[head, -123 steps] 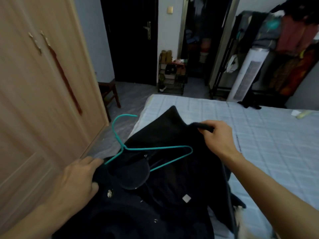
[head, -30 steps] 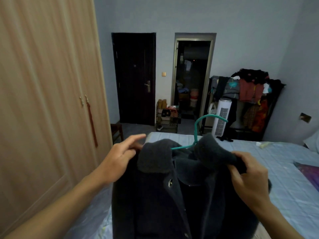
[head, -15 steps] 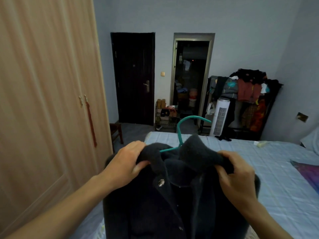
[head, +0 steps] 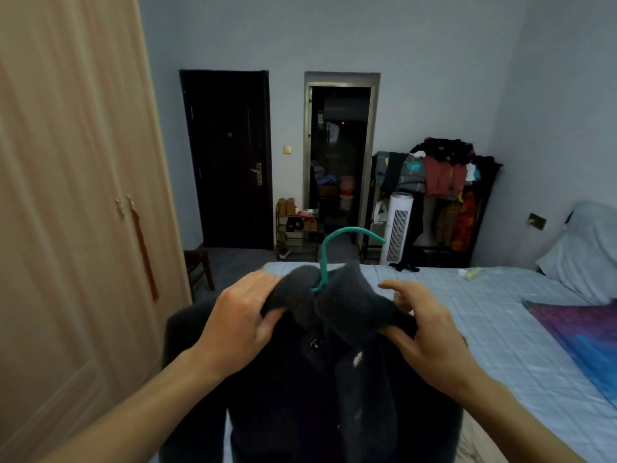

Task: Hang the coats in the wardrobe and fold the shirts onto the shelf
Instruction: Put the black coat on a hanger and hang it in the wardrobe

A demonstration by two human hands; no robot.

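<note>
Teal wire shows above the collar: the hanger's (head: 334, 236) hook rises between the two collar flaps of a dark fleece coat (head: 300, 396), its tip pointing right. The coat is held up in front of the person, over the near edge of the bed (head: 500, 315), with its front facing the camera and a button showing below the collar.

The left grip (head: 240, 319) is closed on the left collar flap, fingers curled over the top and thumb underneath. The right grip (head: 430, 339) pinches the right flap between the thumb in front and the fingers behind, while the index finger stands loose above the cloth.

At the left is the wardrobe (head: 66, 195), pale wood, both doors closed, with a red tassel (head: 145, 259) hanging from one handle. The coat is near it but not touching.

Against the far wall are a dark door (head: 230, 158), an open doorway (head: 340, 162), a shoe rack (head: 295, 235), a white tower fan (head: 397, 228) and a clothes rack (head: 447, 185) heaped with garments. A stool (head: 198, 267) stands by the wardrobe's far corner. On the bed lie a pillow (head: 587, 248) at the right and a purple-blue cloth (head: 581, 335) before it.
</note>
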